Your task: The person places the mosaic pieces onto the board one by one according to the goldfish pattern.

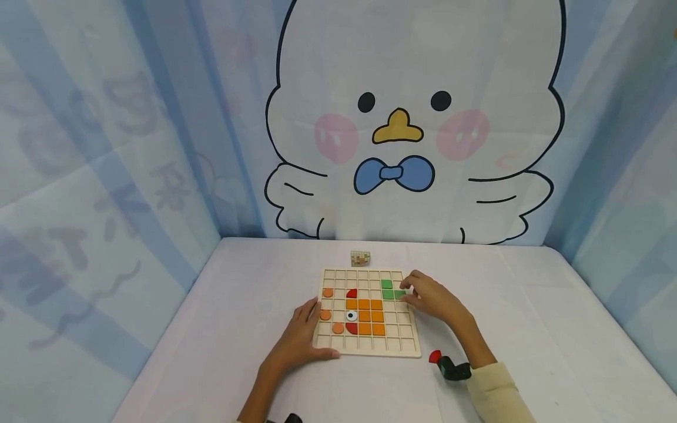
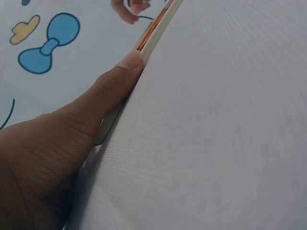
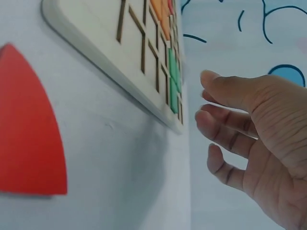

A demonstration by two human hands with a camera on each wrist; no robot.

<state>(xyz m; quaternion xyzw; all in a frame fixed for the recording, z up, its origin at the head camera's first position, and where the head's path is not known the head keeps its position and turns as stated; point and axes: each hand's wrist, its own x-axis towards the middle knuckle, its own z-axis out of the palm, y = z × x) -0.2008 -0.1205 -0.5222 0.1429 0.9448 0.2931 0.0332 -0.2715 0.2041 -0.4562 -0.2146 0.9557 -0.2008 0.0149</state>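
A pale wooden grid board point(image 1: 399, 346) lies on the table, bearing orange squares point(image 1: 364, 316), red quarter-circles point(image 1: 351, 293), orange discs point(image 1: 338, 328) and a white eye disc point(image 1: 351, 315). Around the board's near left corner, my left hand point(image 1: 300, 338) rests with fingers along the side and a straight thumb point(image 2: 112, 88) against the front edge. By the green squares point(image 1: 388, 294) at the far right hovers my right hand point(image 1: 431, 295). Its fingers are loosely bent, with nothing visible between them in the right wrist view.
A loose red quarter-circle piece point(image 3: 29, 129) lies right of the board, near the right wrist's black camera point(image 1: 453, 369). Behind the board is a small patterned packet or card point(image 1: 361, 258). A printed curtain point(image 1: 402, 211) hangs at the table's back edge.
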